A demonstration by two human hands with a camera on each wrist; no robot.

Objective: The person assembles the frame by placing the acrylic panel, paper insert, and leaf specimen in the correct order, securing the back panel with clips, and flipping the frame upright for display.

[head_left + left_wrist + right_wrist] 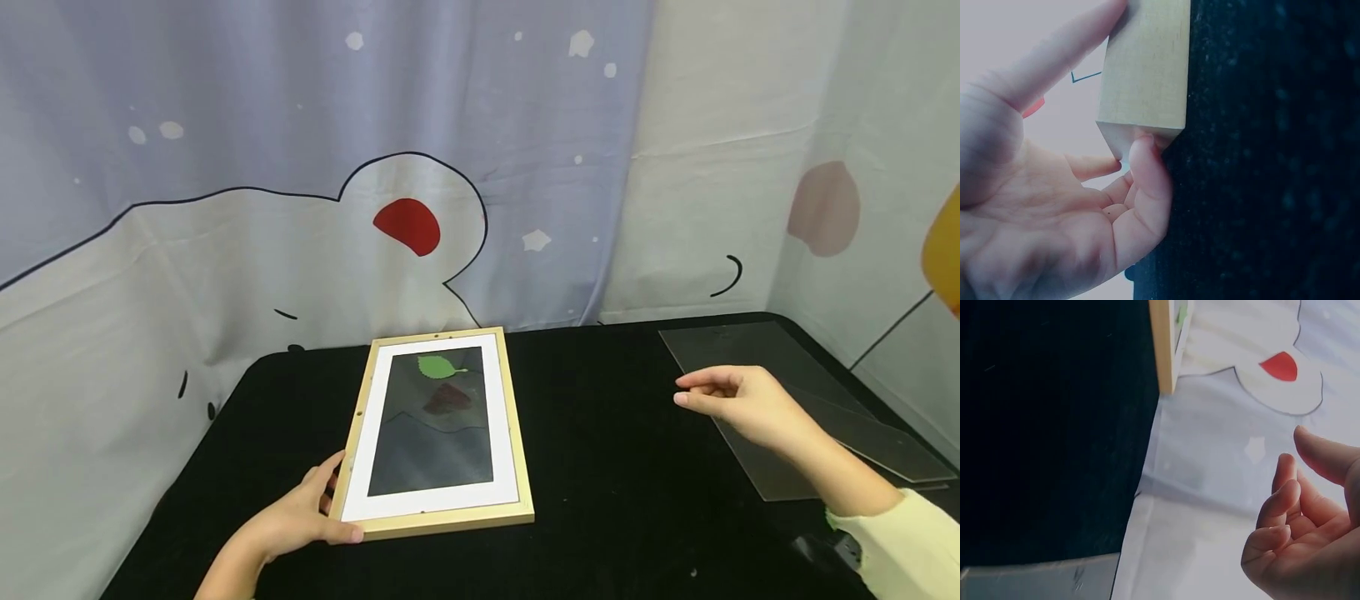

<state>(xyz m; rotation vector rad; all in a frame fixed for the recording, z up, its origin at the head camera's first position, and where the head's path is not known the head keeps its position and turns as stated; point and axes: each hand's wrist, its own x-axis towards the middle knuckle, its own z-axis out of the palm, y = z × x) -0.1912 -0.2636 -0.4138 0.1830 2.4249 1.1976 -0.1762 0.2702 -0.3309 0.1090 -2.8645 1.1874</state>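
The left hand grips a rectangular pale-wood frame at one corner; the right hand hovers, fingers loosely curled, gap narrow.

Clock centred on frame, as head view sees it. Frame lies on table. Within frame: mat all round pane, leaf at pane's 12 o'clock. Left hand at frame's 7 o'clock corner, touching. Right hand well apart, 3 o'clock, before first sheet. Second sheet overlaps first, toward its 4 o'clock. Curtain behind table, 12 o'clock.
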